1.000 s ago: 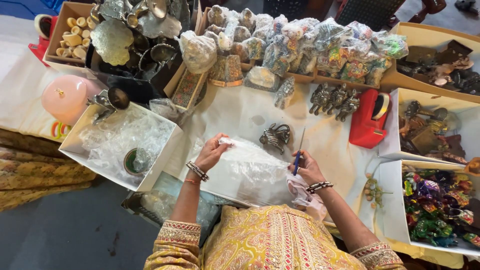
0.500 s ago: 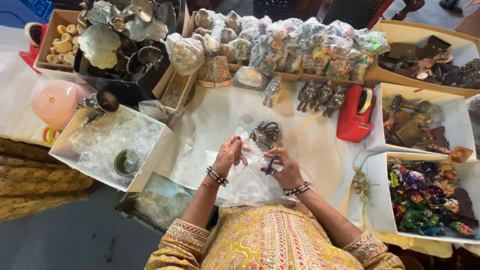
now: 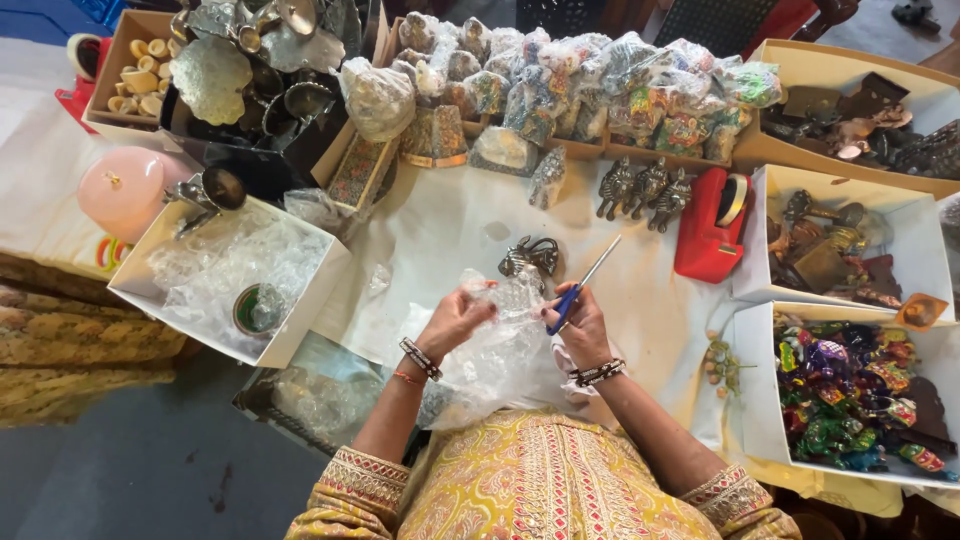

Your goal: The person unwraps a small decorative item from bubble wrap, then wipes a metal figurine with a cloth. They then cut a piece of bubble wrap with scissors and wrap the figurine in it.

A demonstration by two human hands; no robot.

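My left hand [image 3: 455, 318] grips a sheet of clear bubble wrap [image 3: 495, 355] that lies bunched on the white-covered table in front of me. My right hand [image 3: 583, 325] touches the same wrap and holds scissors with blue handles [image 3: 583, 286], blades pointing up and away to the right. Just beyond the hands a small dark metal figurine [image 3: 530, 257] rests on the cloth. Both wrists wear bangles.
A red tape dispenser [image 3: 712, 226] stands to the right. White boxes hold bubble wrap [image 3: 230, 275], metal figures [image 3: 835, 250] and colourful figurines [image 3: 850, 395]. Wrapped items [image 3: 590, 80] line the back. Three metal elephants [image 3: 645, 187] stand mid-table. A pink round lidded container [image 3: 125, 190] sits left.
Both hands drew together over the bubble wrap, bunching it toward me. The scissors stayed in my right hand, blades still pointing away.
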